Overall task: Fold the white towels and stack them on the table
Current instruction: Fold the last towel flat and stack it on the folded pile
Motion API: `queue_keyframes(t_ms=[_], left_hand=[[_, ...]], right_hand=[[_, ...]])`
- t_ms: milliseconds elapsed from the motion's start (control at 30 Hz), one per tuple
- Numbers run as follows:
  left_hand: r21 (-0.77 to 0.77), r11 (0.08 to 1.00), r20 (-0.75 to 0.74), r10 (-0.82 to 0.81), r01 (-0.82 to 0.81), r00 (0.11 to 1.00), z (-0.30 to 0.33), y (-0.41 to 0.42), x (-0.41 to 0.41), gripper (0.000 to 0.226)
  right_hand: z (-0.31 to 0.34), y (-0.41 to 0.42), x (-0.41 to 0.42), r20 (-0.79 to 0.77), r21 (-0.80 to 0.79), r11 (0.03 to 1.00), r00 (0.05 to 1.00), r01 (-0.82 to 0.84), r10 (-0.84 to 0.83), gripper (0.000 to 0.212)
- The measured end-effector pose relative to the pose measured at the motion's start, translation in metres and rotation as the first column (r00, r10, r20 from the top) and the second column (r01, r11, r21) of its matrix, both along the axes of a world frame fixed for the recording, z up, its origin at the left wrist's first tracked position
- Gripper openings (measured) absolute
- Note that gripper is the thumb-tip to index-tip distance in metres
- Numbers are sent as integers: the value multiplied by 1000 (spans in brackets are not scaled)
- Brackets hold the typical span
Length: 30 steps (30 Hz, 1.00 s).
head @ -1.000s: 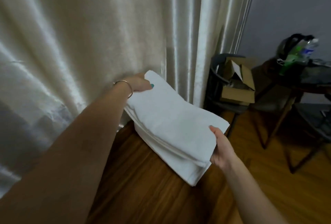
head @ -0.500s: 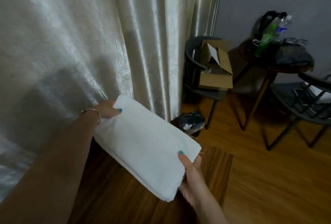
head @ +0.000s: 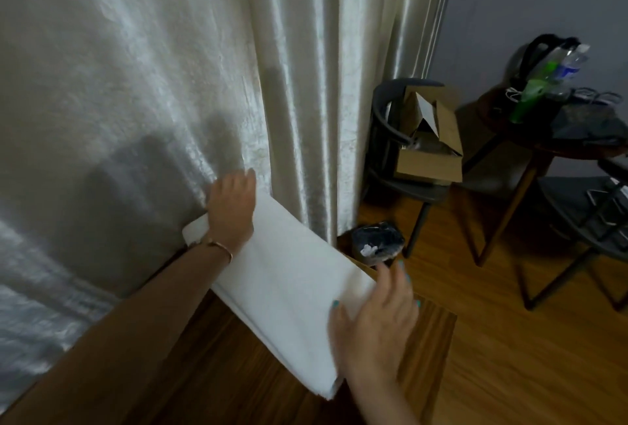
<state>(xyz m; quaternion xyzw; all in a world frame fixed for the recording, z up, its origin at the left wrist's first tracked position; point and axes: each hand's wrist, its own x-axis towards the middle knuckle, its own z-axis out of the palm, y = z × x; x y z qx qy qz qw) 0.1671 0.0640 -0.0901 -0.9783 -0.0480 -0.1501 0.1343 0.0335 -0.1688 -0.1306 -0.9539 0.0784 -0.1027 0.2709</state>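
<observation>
Seen from above, a folded stack of white towels [head: 289,292] lies on a dark wooden table [head: 210,370] that stands against a pale, shiny curtain [head: 170,84]. The left hand [head: 231,208] lies flat on the far end of the stack, fingers straight and pointing at the curtain, a thin bracelet [head: 217,248] on its wrist. The right hand [head: 373,319] rests on the near right end of the stack, fingers spread and relaxed; neither hand grips anything.

Past the table's far right corner a small bin [head: 377,244] with a dark liner stands on the wooden floor [head: 509,356], holding a scrap of something white. Beyond it a dark chair [head: 401,166] carries an open cardboard box [head: 435,149]; what is inside the box cannot be made out. Farther right, a round side table [head: 543,142] bears a green bottle [head: 530,91], a clear water bottle [head: 571,64] and a dark bag [head: 537,50]. A second chair [head: 591,214] shows at the right edge
</observation>
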Motion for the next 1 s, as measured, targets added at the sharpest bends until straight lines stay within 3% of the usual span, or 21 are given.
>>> queue_keyframes(t_ms=[67,133,200,333,433,700,1000], left_hand=[[-113,987,85,-101,110,991,-9,-19,-15,57],[-309,951,-56,-20,2,998,-21,-31,-30,58],[-391,911,-211,53,-134,976,-38,-31,-40,71],[-489,834,-306,110,-256,946,-59,-19,-50,85],[-501,816,-347,117,-289,930,-56,-21,-50,86],[-471,843,-286,131,-258,949,-64,-22,-46,96],[-396,871,-266,195,-291,944,-71,-24,-38,90]], right_hand=[[4,7,8,-72,-132,960,969,-245,237,77],[-2,15,14,-159,-218,896,920,-386,358,70],[-12,20,13,-242,-251,859,889,-445,390,69],[-24,21,13,-325,-299,828,867,-474,379,71],[-24,19,16,-352,-279,825,852,-491,388,71],[-27,13,29,-453,-146,802,760,-579,466,68],[-32,15,43,-514,-119,777,708,-618,484,70]])
